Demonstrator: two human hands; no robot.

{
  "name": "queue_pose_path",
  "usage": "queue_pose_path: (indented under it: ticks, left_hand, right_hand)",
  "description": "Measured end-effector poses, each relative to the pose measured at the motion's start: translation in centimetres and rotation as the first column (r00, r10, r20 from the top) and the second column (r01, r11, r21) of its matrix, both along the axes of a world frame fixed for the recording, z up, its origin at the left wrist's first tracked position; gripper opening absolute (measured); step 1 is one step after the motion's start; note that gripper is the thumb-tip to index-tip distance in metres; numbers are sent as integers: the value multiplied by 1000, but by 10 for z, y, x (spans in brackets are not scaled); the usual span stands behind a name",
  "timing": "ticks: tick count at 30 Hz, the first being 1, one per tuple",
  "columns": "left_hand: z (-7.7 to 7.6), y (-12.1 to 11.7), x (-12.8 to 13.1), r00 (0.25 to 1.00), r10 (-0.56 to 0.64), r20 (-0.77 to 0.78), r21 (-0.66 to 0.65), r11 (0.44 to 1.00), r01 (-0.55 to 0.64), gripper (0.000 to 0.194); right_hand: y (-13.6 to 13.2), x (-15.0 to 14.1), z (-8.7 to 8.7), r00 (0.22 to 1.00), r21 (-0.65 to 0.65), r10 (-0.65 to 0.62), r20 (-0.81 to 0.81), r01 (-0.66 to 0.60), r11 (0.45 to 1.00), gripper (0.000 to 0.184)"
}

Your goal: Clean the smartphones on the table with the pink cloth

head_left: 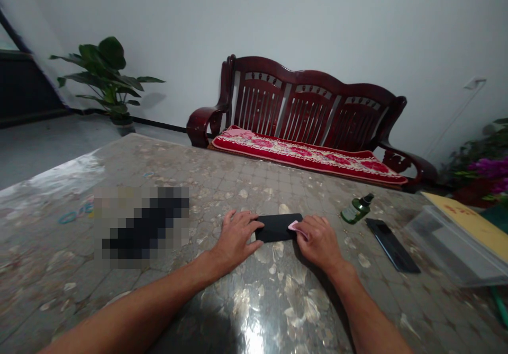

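Note:
A dark smartphone (275, 228) lies flat on the table, its long side running left to right. At its left end, my left hand (238, 235) steadies it, thumb at the near edge and fingers at the far side. My right hand (319, 240) is closed around a small pink cloth (296, 226), which touches the phone's right end. The rest of the cloth is hidden under my fingers. To the right of that hand stands a green spray bottle (356, 209), and beside it lies a second phone (392, 245).
A patterned table cover (190, 301) spreads beneath everything. A blurred-out dark object (145, 227) and several coloured bands (67, 217) are on the left. At right is a clear plastic box (448, 248) with a yellow item (476, 227) on top. Behind is a wooden bench (305, 100).

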State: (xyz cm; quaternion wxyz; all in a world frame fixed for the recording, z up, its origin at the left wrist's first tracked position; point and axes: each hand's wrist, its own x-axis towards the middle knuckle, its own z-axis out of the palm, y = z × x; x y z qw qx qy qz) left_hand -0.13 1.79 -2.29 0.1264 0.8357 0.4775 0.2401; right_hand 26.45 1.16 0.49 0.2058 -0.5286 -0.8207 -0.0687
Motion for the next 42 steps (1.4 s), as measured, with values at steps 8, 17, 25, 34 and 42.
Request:
queue_pose_path:
  ticks: [8, 17, 25, 34, 42]
  left_hand:
    - [0, -1, 0, 1000, -9, 17, 6, 1000, 9, 35]
    - [-5, 1, -1, 1000, -1, 18, 28, 1000, 0, 34]
    - [-5, 1, 0, 1000, 24, 13, 33, 999, -25, 38]
    - [-1, 0, 0, 999, 31, 12, 29, 999, -31, 37]
    - [-3, 1, 1, 999, 38, 38, 21, 999, -39, 36]
  right_hand:
    - [2, 2, 1, 997, 21, -57, 53, 56, 998, 23]
    - [4, -3, 4, 987, 39, -130, 100, 126, 991, 24]
    - [7, -6, 3, 985, 47, -104, 138, 98, 994, 21]
    - [9, -17, 4, 987, 7, -69, 148, 69, 998, 23]
    - [14, -23, 1, 986, 25, -103, 133, 100, 995, 22]
